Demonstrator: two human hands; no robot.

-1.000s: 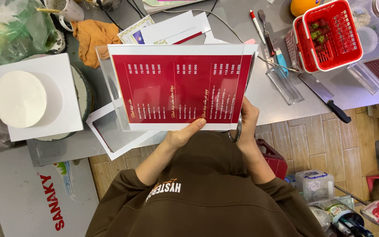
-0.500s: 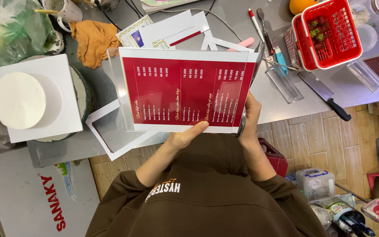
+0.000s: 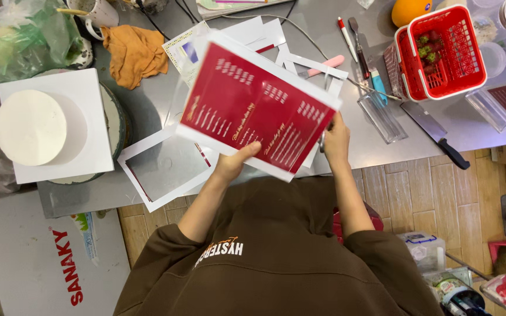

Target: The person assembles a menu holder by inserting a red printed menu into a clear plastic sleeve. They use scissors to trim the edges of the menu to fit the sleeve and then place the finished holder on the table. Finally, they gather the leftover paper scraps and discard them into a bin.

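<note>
We stood at a grey table (image 3: 346, 35) crowded with things: a white round cake (image 3: 30, 127) on its white square board to our left, a red basket (image 3: 449, 52) holding strawberries to the right, an orange cloth (image 3: 133, 52), a black-handled knife (image 3: 437, 134), and a cut-out white paper frame (image 3: 162, 169) lying flat near the front edge. Above the middle of the table, clear of it, we held a red printed sheet (image 3: 253, 114) with a white border, tilted so that its right end dipped toward us. We judged it light and thin, glossy enough to slip, and likely to flop or crease if pinched at one corner, so the near long edge, taken at two well-apart spots, seemed the sound place to hold. Our left hand (image 3: 238, 161) came up from below with the forearm angled inward, thumb pressed on the printed face and the other fingers hidden behind the sheet, pinching its edge. Our right hand (image 3: 335, 140) rose straighter, gripping the lower right corner; its fingers also seemed closed around a slim dark tool, though we could not tell what.
</note>
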